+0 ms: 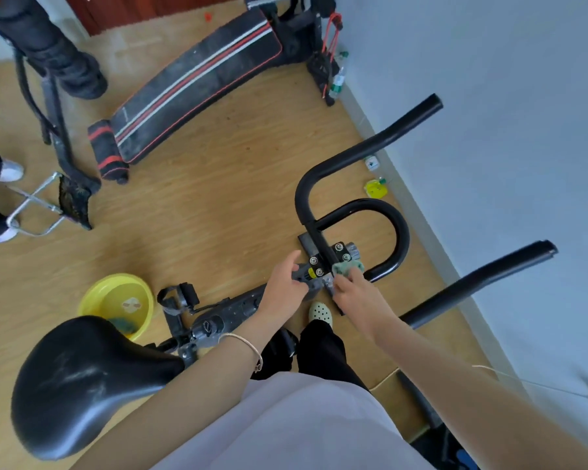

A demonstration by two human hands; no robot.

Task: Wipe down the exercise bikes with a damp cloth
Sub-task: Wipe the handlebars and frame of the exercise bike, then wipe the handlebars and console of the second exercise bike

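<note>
Nearest the camera, the black saddle of the exercise bike occupied the lower left. Both forearms reached forward over the frame, and the left wrist carried a thin bracelet.

The left hand gripped the grey top of the frame just behind the handlebar clamp, fingers curled over it and thumb raised. The right hand pinched a bunched green cloth in its fingertips. The cloth was pressed against the right side of the clamp, where the black handlebar met it.

Below the hands, a pale perforated shoe stood on the wooden floor. A strapped pedal projected from the left side of the frame. Just beside it, a yellow basin sat on the floor, with a green item inside, partly hidden by the saddle.

Farther off, a black sit-up bench with red and white stripes lay near the white wall.
</note>
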